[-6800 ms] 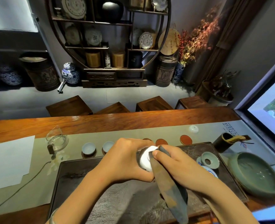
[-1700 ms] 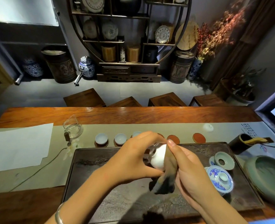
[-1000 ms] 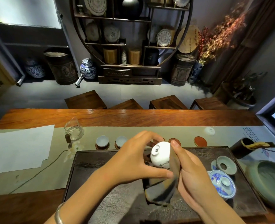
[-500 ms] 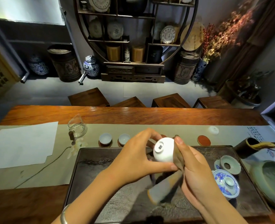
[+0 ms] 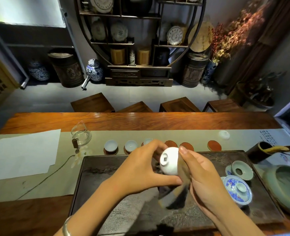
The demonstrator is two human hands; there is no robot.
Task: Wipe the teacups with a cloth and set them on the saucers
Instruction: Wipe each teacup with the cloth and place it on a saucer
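A white teacup (image 5: 169, 161) is held on its side above the dark tea tray (image 5: 106, 171), its marked base turned toward me. My left hand (image 5: 140, 169) grips it from the left, thumb under it. My right hand (image 5: 202, 178) presses a brown-grey cloth (image 5: 176, 193) against the cup's right side, and the cloth hangs down below. Three cups (image 5: 111, 145) (image 5: 131, 145) (image 5: 147, 141) sit on saucers in a row behind the tray. Three bare red-brown saucers (image 5: 171, 143) (image 5: 186, 145) (image 5: 214, 145) continue that row to the right.
A glass pitcher (image 5: 81, 136) and white paper (image 5: 21, 154) lie to the left. On the tray's right stand a blue-and-white lidded bowl (image 5: 237, 189) and a celadon strainer (image 5: 242, 170). A green basin (image 5: 285, 186), a dark tool holder (image 5: 258, 154) and a small white lid (image 5: 224, 134) lie further right.
The cup has been turned in my hands, so its base now faces me instead of its side. The cloth has shifted around it and hangs lower.
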